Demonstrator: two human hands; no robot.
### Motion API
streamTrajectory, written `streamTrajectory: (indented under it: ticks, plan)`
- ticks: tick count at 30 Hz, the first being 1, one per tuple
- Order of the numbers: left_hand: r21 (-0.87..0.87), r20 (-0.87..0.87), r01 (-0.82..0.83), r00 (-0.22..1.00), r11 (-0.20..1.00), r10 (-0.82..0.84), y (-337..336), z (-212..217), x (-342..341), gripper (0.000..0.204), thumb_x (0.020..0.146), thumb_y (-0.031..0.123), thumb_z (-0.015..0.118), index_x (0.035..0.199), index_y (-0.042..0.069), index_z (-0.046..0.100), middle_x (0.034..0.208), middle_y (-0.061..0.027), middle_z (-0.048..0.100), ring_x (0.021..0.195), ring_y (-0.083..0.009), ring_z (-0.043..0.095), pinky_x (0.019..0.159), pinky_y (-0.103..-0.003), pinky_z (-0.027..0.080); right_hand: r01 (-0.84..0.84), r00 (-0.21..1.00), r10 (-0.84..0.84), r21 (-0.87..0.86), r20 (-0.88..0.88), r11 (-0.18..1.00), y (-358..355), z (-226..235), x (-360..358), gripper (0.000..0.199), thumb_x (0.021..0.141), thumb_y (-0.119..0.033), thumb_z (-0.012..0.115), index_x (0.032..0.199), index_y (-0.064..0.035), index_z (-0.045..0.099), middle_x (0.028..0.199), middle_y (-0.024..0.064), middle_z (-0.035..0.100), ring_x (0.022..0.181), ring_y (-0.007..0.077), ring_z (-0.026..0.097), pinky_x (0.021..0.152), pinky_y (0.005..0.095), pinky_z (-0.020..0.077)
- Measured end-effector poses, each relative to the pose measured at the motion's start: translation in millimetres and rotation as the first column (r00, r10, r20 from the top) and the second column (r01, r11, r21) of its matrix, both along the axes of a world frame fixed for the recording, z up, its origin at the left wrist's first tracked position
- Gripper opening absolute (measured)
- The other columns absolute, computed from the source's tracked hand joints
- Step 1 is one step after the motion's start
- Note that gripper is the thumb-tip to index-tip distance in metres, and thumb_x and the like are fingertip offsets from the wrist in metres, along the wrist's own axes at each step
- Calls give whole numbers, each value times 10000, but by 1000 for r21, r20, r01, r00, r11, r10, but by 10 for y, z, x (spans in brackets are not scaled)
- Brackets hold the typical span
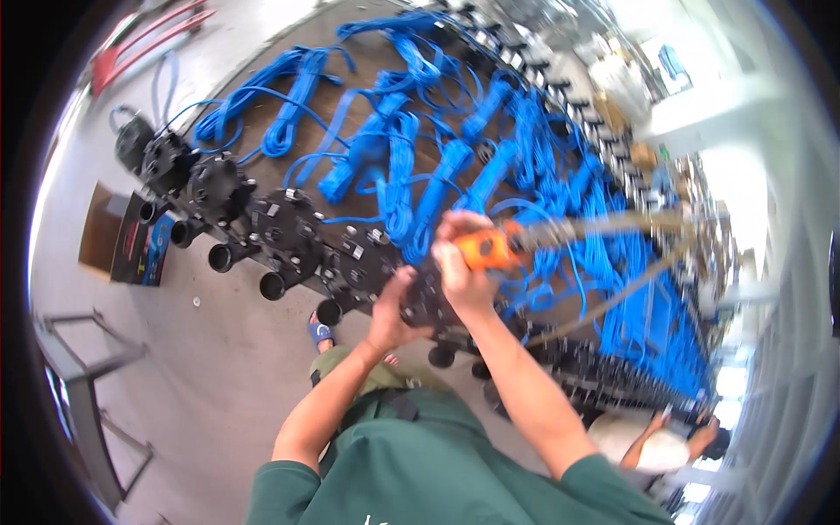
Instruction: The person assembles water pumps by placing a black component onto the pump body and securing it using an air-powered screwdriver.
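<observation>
My right hand (pixel 462 269) is wrapped around an orange power screwdriver (pixel 492 249), blurred by motion. A pale hose or cable (pixel 595 226) trails from the tool toward the right. The screwdriver is over a black round housing (pixel 426 302) at the near edge of the table, partly covered by my hands. My left hand (pixel 395 315) grips the near side of that housing, thumb on top; some of its fingers are hidden. Just left of it sits another black housing (pixel 360 258) with small pale parts on its lid.
More black housings (pixel 284 229) line the table edge to the left, with round ports jutting out. Bundled blue cables (pixel 429 201) cover much of the brown tabletop (pixel 262 179). An open cardboard box (pixel 127 238) and metal frame (pixel 83 363) stand left. A co-worker (pixel 652 442) is at lower right.
</observation>
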State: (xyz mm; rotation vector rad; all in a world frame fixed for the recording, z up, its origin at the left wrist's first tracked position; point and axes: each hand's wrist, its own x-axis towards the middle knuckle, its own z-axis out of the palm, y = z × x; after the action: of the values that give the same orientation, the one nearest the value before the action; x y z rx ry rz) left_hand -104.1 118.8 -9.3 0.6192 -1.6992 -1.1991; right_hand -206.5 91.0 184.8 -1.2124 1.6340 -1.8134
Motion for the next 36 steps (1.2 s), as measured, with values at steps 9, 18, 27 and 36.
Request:
streamTrajectory:
  ticks: [9, 18, 27, 36]
  plan:
    - [9, 106, -23, 994, 1000, 22, 80, 511, -78, 1020, 545, 328, 965, 1335, -9, 414, 1120, -147, 643, 977, -275, 658, 885, -379, 529, 4, 978, -60, -273, -198, 962, -83, 245, -104, 181, 708, -70, 671, 876, -8, 645, 668, 115, 614, 556, 183, 577, 552, 324, 467]
    - [85, 378, -295, 893, 952, 243, 1380, 200, -190, 384, 778, 117, 779, 1108, -3, 623, 919, -138, 652, 838, -272, 647, 723, -388, 513, -217, 972, 231, -541, -43, 813, 839, 1153, -77, 163, 668, -14, 672, 820, -45, 622, 766, 64, 634, 661, 193, 613, 608, 280, 487]
    - [-5, 304, -433, 858, 902, 414, 1462, -21, -482, 127, 862, 72, 689, 964, 10, 735, 886, -132, 699, 780, -323, 681, 713, -398, 536, -421, 878, 472, -338, 84, 842, 1999, 1022, -576, 364, 796, 38, 553, 1160, 25, 535, 897, 109, 584, 608, 139, 552, 565, 270, 484]
    - [-151, 293, -447, 832, 882, 472, 1425, -163, -516, 139, 854, 102, 687, 976, 45, 720, 891, -112, 666, 796, -331, 660, 693, -414, 534, -410, 893, 427, -134, 140, 902, 1647, 127, -633, 308, 835, 42, 537, 1136, -21, 519, 932, 76, 575, 709, 120, 568, 617, 247, 486]
